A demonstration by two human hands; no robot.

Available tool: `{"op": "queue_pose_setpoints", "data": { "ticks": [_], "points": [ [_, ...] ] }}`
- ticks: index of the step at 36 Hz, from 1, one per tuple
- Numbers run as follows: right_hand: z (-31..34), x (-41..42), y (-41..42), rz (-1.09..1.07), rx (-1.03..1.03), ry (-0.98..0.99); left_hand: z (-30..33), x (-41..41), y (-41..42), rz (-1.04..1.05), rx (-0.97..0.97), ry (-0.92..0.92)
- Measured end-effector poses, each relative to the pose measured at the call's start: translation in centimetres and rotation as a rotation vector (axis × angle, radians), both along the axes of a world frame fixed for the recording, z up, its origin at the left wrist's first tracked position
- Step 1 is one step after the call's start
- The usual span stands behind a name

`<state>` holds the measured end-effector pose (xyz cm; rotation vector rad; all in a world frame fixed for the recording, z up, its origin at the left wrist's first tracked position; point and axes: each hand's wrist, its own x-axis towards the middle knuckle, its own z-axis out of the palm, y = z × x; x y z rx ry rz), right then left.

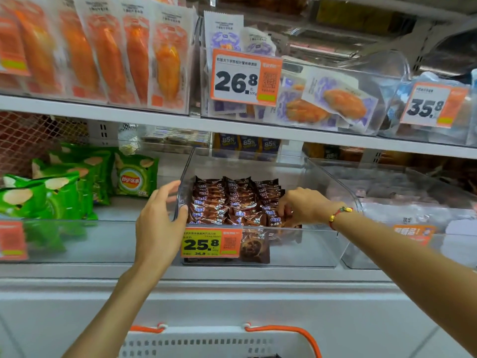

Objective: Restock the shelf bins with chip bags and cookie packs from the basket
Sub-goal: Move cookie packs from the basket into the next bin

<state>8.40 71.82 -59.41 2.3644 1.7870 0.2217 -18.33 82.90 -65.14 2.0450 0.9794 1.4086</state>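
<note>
On the far left of the lower shelf, green Lay's chip bags (64,184) are lying loosely in an open bin. Just right of them, the person's left hand (161,218) is gripping the left wall of a clear plastic bin (320,177), thumb inside and the other fingers curled round the outside, seemingly steadying it. Inside that bin, brown cookie packs (232,200) are standing in tidy rows behind a yellow price tag (211,243) reading 25.8. Further right, the right hand (300,206), with a red cord bracelet at the wrist, is reaching down into the bin's front right corner, its fingers curled and pinching a pack there. To do this well, the left hand probably ought to be holding the bin still while the right is tucking the pack upright, label forward, in line with its row. Below centre, the white basket (206,342) with orange handles is waiting, its contents out of view
</note>
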Motion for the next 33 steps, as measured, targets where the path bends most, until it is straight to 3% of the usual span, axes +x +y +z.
{"op": "queue_pose_setpoints", "data": {
  "ticks": [16,22,27,33],
  "points": [
    [-1.1,-0.5,0.4,0.023,0.061,0.031,0.5,-0.2,-0.5,-0.047,-0.03,0.01],
    [-0.1,-0.6,-0.3,-0.023,0.015,0.159,0.8,-0.3,-0.4,-0.079,-0.07,0.049],
    [1.7,-1.1,-2.8,-0.044,0.156,0.236,1.1,-0.6,0.0,-0.097,-0.097,0.086],
    [1.5,-5.5,-7.9,0.163,0.35,0.365,0.9,-1.3,-2.9,0.01,0.043,-0.031]
  ]
}}
